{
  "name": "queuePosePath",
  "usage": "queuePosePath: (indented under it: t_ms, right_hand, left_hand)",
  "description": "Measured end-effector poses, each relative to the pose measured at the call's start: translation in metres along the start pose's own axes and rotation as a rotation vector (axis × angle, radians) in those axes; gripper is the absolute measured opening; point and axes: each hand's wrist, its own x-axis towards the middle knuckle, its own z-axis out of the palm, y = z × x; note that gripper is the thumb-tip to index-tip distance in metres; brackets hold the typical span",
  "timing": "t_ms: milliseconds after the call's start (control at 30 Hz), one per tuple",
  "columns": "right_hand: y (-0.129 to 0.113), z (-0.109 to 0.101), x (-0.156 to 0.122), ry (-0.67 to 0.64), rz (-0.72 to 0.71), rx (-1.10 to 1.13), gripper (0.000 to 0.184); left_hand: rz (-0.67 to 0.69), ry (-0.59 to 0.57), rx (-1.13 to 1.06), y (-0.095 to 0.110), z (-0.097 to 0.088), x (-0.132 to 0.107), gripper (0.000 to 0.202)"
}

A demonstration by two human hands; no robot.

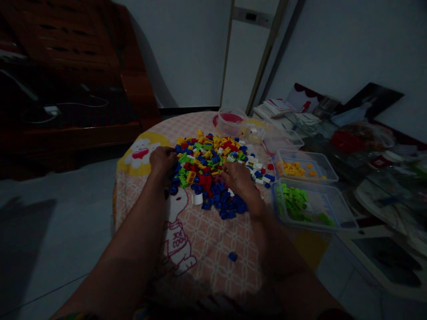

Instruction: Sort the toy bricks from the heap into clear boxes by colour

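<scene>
I've got a cloth-covered round table on my feed: multicol. brick pile approx. mid, lone blue brick apart, twd near edge. R side, far clear bin nxt to near clear bin; round clear tub at far edge.

Near tablecloth: open lane between the forearms, one loose blue brick in it.
Centre: blocked by the brick pile.
Right: walled off by the green-brick box and yellow-brick box.
Far: round tub obstructs.
Left: flat cloth outside the arm.
</scene>
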Motion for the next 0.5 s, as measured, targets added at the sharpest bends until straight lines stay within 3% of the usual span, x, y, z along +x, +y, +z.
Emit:
queuePosePath:
  t_ms: [133, 267, 333, 400, 500]
  right_hand:
    - [0.033, -0.023, -0.008, 0.212, 0.2, -0.027, 0.024]
    - [0.083, -0.042, -0.024, 0.503, 0.56, -0.065, 0.026]
    - [0.103, -0.049, -0.03, 0.639, 0.672, -0.047, 0.031]
    - [0.111, -0.052, -0.03, 0.693, 0.671, -0.007, 0.034]
    - [0.091, -0.049, -0.022, 0.59, 0.483, 0.092, 0.033]
  left_hand:
    - [0.003, 0.007, -0.018, 0.001, -0.001, -0.001, 0.049]
    - [-0.012, 0.001, -0.013, 0.005, -0.003, -0.003, 0.05]
    - [-0.018, -0.003, -0.013, 0.005, -0.003, -0.004, 0.05]
    - [-0.017, -0.008, -0.016, 0.005, -0.003, -0.005, 0.05]
    - [-0.006, -0.022, -0.018, 0.003, -0.003, -0.005, 0.051]
